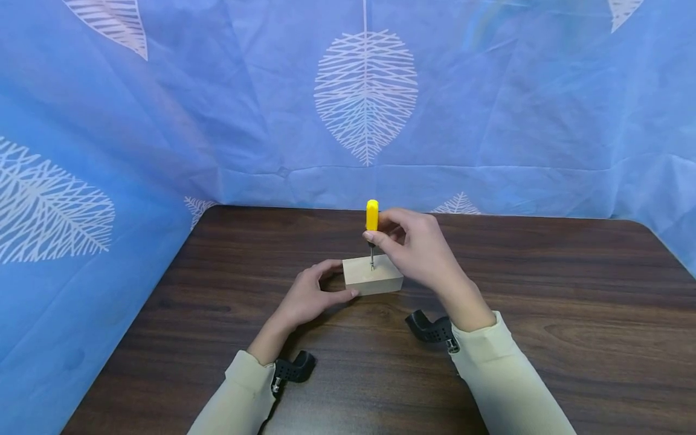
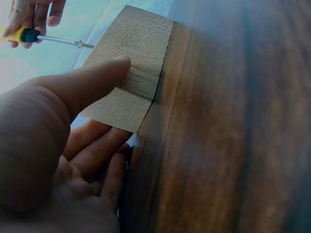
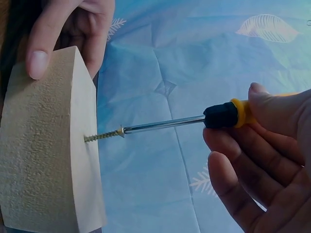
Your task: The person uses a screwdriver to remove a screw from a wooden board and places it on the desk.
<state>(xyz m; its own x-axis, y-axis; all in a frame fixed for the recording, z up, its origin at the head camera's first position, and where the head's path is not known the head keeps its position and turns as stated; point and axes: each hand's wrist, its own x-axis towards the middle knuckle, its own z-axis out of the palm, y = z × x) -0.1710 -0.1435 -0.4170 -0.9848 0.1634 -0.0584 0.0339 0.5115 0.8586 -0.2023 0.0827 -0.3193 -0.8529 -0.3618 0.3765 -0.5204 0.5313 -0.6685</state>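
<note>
Below the frame's centre, the left grip (image 1: 310, 296) pinches the block (image 1: 375, 286) on the surface (image 1: 370, 399), and the right grip (image 1: 421, 244) pinches the screwdriver (image 1: 372, 216) upright on the screw (image 3: 103, 137), whose driving seems early, likely calling for steady turning.

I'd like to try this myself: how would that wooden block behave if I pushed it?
The wooden block would probably stay stiff, since it looks like one solid, straight-edged piece. It seems unlikely to roll or tip, being flat-sided and low on the table. The screw might wobble if knocked, as much of its thread shows outside the wood.
</note>
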